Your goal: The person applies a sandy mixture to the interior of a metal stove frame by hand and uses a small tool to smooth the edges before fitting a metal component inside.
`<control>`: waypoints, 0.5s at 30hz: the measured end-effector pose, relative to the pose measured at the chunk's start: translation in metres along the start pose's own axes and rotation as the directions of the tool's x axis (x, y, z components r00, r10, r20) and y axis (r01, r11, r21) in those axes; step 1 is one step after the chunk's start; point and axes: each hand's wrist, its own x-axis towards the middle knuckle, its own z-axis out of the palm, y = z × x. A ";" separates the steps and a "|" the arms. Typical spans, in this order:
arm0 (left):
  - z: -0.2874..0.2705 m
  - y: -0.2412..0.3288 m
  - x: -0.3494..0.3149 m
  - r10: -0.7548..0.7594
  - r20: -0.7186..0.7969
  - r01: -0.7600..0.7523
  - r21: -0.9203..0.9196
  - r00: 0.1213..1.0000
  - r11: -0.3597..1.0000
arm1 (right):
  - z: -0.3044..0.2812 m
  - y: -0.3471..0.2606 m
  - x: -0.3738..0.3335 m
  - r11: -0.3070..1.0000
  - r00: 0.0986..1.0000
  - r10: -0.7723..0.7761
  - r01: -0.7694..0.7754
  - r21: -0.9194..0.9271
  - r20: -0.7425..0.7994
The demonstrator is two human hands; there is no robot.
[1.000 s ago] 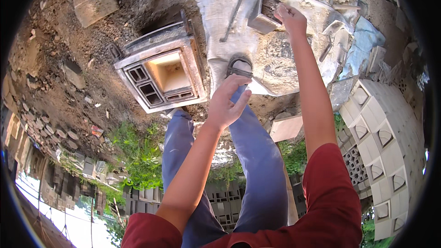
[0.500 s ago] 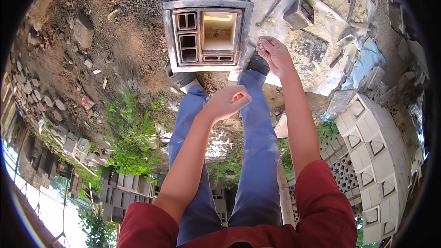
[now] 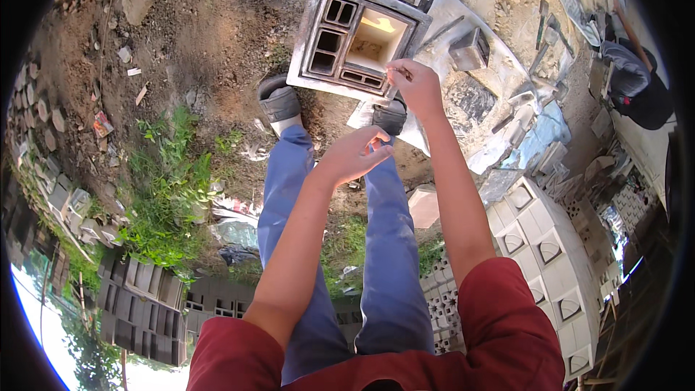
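A heavy metal block mould (image 3: 305,58) lies on the ground beyond my feet, with looped handles at its far corners. Inside its frame are dark rectangular openings (image 3: 327,41) and a larger pale cavity (image 3: 376,40). My right hand (image 3: 418,87) is over the mould's near right corner, its fingertips pinched together; whatever is in them is too small to make out. Nearer to me, my left hand (image 3: 351,157) hangs in front of my legs. Its fingers are loosely curled, with a gap to the thumb and nothing visible between them.
A pale dusty sheet (image 3: 499,58) right of the mould carries a metal box-shaped piece (image 3: 469,51) and several tools. Stacked pale ventilation blocks (image 3: 536,246) stand at the right. Grass (image 3: 170,195) and rubble lie left. A dark cap (image 3: 644,101) sits far right.
My view has turned, so the mould appears farther right and tilted. My right hand has moved from beside the mould to its near right corner. My left hand's fingers have loosened a little.
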 end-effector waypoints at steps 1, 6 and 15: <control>-0.001 0.000 -0.003 0.003 -0.008 -0.003 -0.011 1.000 1.000 | 0.006 0.000 0.001 0.990 0.995 -0.088 0.083 -0.118 -0.041; -0.003 -0.001 -0.013 0.005 -0.028 -0.003 0.040 1.000 0.999 | 0.018 0.003 0.010 0.819 0.911 -0.411 0.358 -0.449 -0.023; 0.003 -0.008 -0.022 -0.004 -0.071 0.005 0.014 0.997 1.000 | 0.038 0.011 0.012 0.604 0.878 -0.476 0.366 -0.709 0.048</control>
